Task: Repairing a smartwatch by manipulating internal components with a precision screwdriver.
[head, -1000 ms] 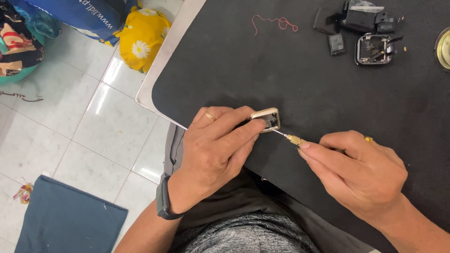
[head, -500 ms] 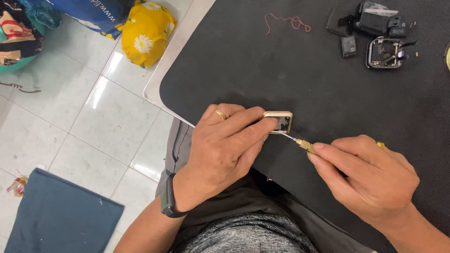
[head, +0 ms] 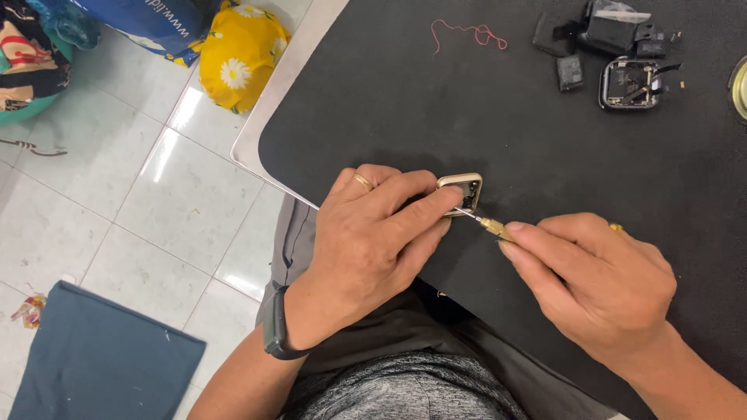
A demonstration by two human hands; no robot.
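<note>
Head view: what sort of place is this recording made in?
Probably a small repair bench for watches or similar electronics. The left hand steadies a small gold-rimmed case on a black mat while the right hand works a fine screwdriver into it; another opened case with loose parts lies nearby.

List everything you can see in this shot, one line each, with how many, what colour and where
small rounded case: one, gold rim, dark inside, on the mat near its front edge, held by the left hand
fine screwdriver: one, brass collar, thin tip at the case, in the right hand
work mat: one, black, covering the table
table: one, pale bare edge left of the mat
thin wire: one, red, far side of the mat
dark parts pile: several, black, top right, including an opened case
yellow flowered bag: one, on the tiled floor
blue mat: one, floor, bottom left
left hand: ring, black wristband
right hand: pinch grip on the screwdriver
</note>
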